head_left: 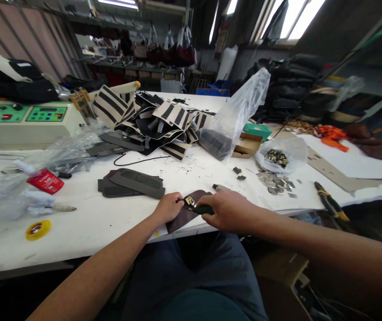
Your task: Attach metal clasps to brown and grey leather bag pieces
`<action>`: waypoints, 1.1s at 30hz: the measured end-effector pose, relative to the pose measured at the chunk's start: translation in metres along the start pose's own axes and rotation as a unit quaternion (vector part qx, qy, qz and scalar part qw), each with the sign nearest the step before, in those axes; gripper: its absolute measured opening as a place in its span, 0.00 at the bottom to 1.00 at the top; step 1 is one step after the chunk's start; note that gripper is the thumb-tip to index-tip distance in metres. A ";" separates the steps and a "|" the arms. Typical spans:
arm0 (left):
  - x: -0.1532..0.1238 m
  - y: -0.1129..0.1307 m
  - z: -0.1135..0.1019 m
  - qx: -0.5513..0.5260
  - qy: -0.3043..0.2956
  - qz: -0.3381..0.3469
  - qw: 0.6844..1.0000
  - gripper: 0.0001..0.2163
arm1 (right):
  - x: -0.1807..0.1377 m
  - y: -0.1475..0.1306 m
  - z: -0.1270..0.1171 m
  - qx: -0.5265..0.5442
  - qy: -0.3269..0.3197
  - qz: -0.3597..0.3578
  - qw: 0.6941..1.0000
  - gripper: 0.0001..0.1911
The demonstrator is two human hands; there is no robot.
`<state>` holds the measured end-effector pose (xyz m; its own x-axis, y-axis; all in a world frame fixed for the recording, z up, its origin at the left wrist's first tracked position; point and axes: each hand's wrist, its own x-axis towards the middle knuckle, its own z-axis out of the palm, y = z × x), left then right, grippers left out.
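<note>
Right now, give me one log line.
left hand: pinching metal clasp | right hand: gripping green-handled tool | brown leather piece: at white table edge

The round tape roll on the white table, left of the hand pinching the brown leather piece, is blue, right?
No: the round tape roll is yellow, not blue. The head view shows it on the white table, left of the left hand pinching the dark brown leather piece.

Brown leather piece with brass clasp overhangs the table edge.
</note>
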<state>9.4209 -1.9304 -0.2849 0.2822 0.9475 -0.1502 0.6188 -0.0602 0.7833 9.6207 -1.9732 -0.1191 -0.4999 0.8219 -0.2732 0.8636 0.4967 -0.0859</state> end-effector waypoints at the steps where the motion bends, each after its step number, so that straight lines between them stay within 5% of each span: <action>1: 0.000 0.001 -0.001 -0.004 -0.003 0.000 1.000 0.12 | -0.005 0.003 -0.006 0.010 0.027 0.013 0.999 0.17; 5: -0.003 0.003 -0.006 -0.039 -0.024 -0.004 0.999 0.10 | 0.005 0.029 -0.001 0.032 0.160 0.048 0.985 0.20; 12: -0.020 -0.001 -0.016 -0.128 -0.058 -0.045 0.989 0.17 | 0.070 0.062 0.069 0.105 0.199 0.031 0.974 0.22; 19: -0.033 0.018 -0.028 -0.133 -0.073 -0.054 0.987 0.17 | 0.048 0.043 0.111 0.209 0.225 -0.154 0.939 0.21; 33: -0.049 0.037 -0.021 -0.117 -0.092 -0.090 0.985 0.15 | 0.032 0.049 0.145 0.355 0.284 -0.165 0.876 0.14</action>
<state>9.4142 -1.9720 -0.2360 0.3258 0.8616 -0.3893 0.4909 0.1978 0.8485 9.6559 -1.9628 -0.2708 -0.5076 0.7728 0.3809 0.3889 0.6000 -0.6991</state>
